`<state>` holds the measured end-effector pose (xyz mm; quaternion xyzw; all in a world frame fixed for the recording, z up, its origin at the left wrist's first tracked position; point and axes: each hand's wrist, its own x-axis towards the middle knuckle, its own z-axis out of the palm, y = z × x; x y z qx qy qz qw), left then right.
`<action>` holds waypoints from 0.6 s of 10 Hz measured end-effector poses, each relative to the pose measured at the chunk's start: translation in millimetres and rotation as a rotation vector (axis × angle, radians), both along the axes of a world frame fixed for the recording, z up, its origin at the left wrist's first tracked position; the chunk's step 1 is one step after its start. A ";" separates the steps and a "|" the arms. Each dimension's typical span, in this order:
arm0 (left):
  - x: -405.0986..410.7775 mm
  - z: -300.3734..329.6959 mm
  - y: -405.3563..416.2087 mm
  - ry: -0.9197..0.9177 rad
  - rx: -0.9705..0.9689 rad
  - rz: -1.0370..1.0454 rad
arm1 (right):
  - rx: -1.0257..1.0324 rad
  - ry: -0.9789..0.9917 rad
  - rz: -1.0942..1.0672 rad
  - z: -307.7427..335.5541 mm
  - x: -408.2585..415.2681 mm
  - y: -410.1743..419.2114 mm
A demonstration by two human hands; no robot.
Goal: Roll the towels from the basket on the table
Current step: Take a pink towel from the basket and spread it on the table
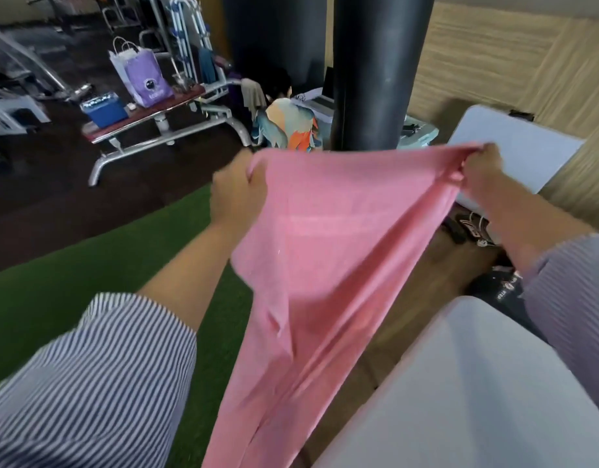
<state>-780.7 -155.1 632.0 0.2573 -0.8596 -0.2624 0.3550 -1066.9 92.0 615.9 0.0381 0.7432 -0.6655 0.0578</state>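
The pink towel hangs in the air, stretched wide at its top edge and gathered in folds lower down, above the green floor beside the white counter. The left hand and right hand each clench one top corner.

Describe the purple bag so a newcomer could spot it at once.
Look upper left at the maroon bench on silver legs. The purple bag stands on it, right of a blue box. It is the only tall paper bag there, with white cord handles and a dark round logo.
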 end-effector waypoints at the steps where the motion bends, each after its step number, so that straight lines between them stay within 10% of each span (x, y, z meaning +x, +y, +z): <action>1: -26.5 54.8 -3.0 0.215 -0.030 -0.008 | -0.118 0.148 0.036 53.3 -8.6 2.7; 6: 141.4 -143.0 75.2 -0.573 0.112 -0.196 | 0.972 0.115 0.458 -115.6 42.0 106.0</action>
